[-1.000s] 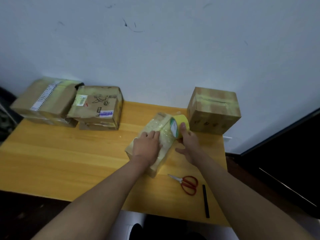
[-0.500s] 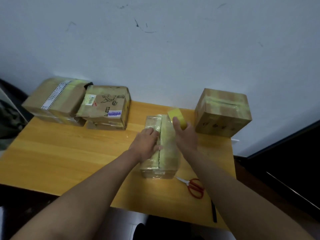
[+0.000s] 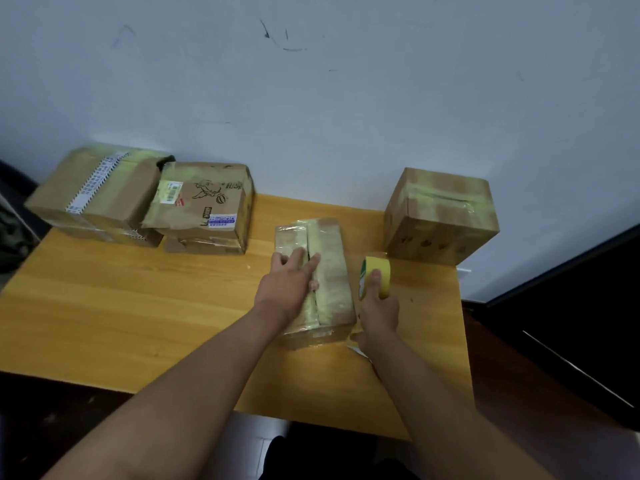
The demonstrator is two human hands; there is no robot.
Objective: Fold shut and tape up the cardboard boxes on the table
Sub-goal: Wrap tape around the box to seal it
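A small flat cardboard box (image 3: 329, 271), wrapped in yellowish tape, lies lengthwise at the middle of the wooden table (image 3: 138, 306). My left hand (image 3: 287, 285) rests flat on its top with fingers stretched forward. Just right of the box my right hand (image 3: 379, 306) grips a yellow tape roll (image 3: 375, 271) that stands on edge on the table. A taped cube-shaped box (image 3: 440, 216) stands at the back right. At the back left are a stack of boxes with a printed strip (image 3: 97, 192) and a crumpled box with labels (image 3: 204, 202) on a flatter one.
The white wall rises directly behind the table. A dark cabinet or screen (image 3: 571, 306) stands to the right of the table edge. A bit of white, perhaps scissors or tape, peeks out under my right wrist (image 3: 356, 349).
The right hand has brought the tape roll from above the box's far end down onto the table at its right side. The left hand slid slightly forward on the box top.
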